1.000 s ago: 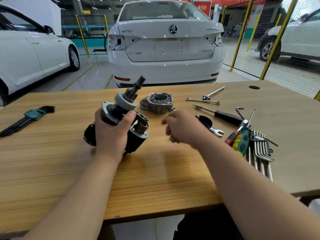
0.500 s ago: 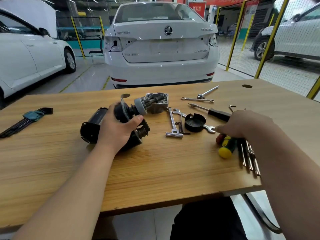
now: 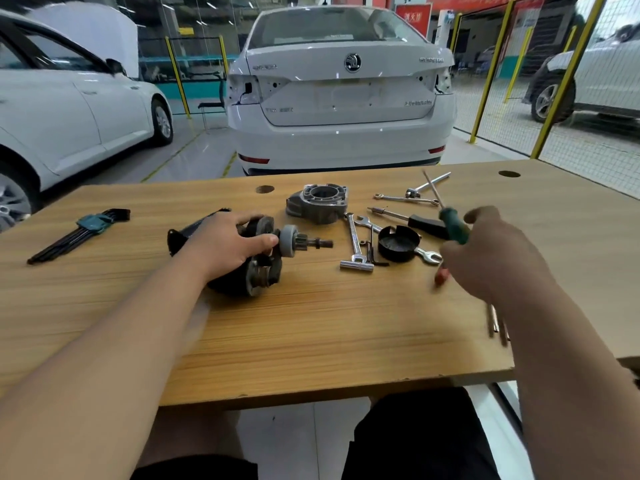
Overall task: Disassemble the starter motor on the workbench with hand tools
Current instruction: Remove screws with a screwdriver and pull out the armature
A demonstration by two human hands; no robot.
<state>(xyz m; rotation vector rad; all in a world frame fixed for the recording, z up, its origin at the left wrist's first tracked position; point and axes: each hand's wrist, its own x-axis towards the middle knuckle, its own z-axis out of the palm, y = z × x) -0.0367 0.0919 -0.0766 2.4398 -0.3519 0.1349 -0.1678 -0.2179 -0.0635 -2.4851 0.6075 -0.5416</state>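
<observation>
1. Workshop bay. Wooden workbench (image 3: 311,323) in front of us, white car (image 3: 341,98) parked tail-on just behind it, yellow fence posts (image 3: 491,71) to the R.
2. Starter motor (image 3: 259,277) lies on its side on the bench, L of centre, pinion shaft pointing R toward the tools.
3. L hand (image 3: 225,249) is clamped over the motor body: fingers wrapped across the top, thumb stretched toward the grey collar by the pinion.
4. R hand (image 3: 495,258) is up off the bench, R of the tool pile, fingers closed round a green-handled screwdriver (image 3: 453,225). Its shaft points up and away from us. The hand is motion-blurred. The red bit under the fist is prob. the handle's butt end, but we can't be sure.
5. Grey alloy end housing (image 3: 318,202) sits apart from the motor, just behind the pinion, bore facing up.
6. Btw housing and R hand:
   - socket wrench (image 3: 355,242)
   - open-end spanner (image 3: 367,223)
   - small hex key (image 3: 374,252)
   - black round cap (image 3: 398,244), open side up, sitting on the spanner
   - black-handled screwdriver (image 3: 426,223) just behind the cap
7. Further back: combo spanner (image 3: 394,198) with a long-handled socket tool (image 3: 412,193) touching it.
8. Far L: hex key set (image 3: 83,230) in a teal holder, well apart from the motor.
9. Loose hex keys (image 3: 495,323) near the bench edge, partly hidden by the R forearm.
</observation>
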